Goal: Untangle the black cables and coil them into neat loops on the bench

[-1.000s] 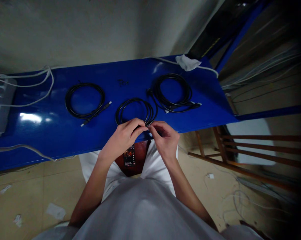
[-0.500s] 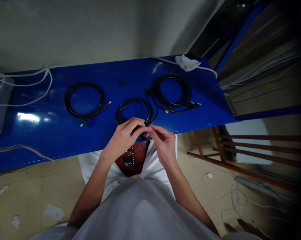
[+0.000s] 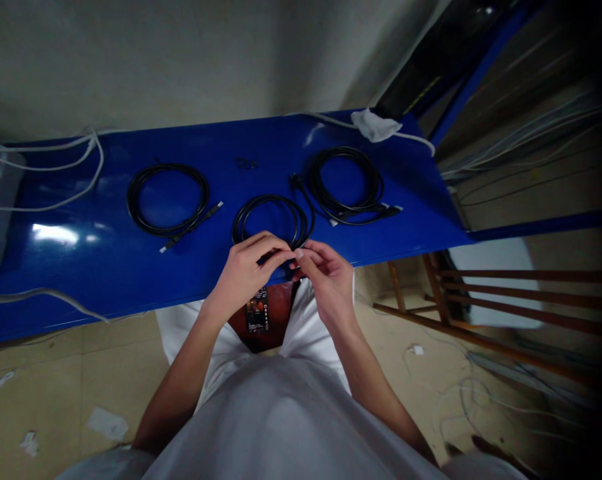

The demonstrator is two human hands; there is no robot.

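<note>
A coiled black cable (image 3: pixel 271 198) lies near the front edge of the blue table (image 3: pixel 221 147). Over its near side, my left hand (image 3: pixel 253 263) and my right hand (image 3: pixel 325 270) meet fingertip to fingertip, both pinched. What sits between the fingertips is too small to make out. To the left lies another black cable coil (image 3: pixel 129 193) with two plugs at its lower right. A thicker black coil (image 3: pixel 378 180) rests to the right. Several small dark ties (image 3: pixel 247 164) are behind the middle coil.
A grey power strip (image 3: pixel 3 220) and white cords (image 3: pixel 98 160) occupy the left side. A crumpled white wrapper (image 3: pixel 375 125) is at the back right. Below the table are a phone (image 3: pixel 257 313) and a wooden chair (image 3: pixel 441 293).
Both hands have shifted slightly, and the fingers of my right hand are raised and a little more spread. The fingertips still meet over the middle coil.
</note>
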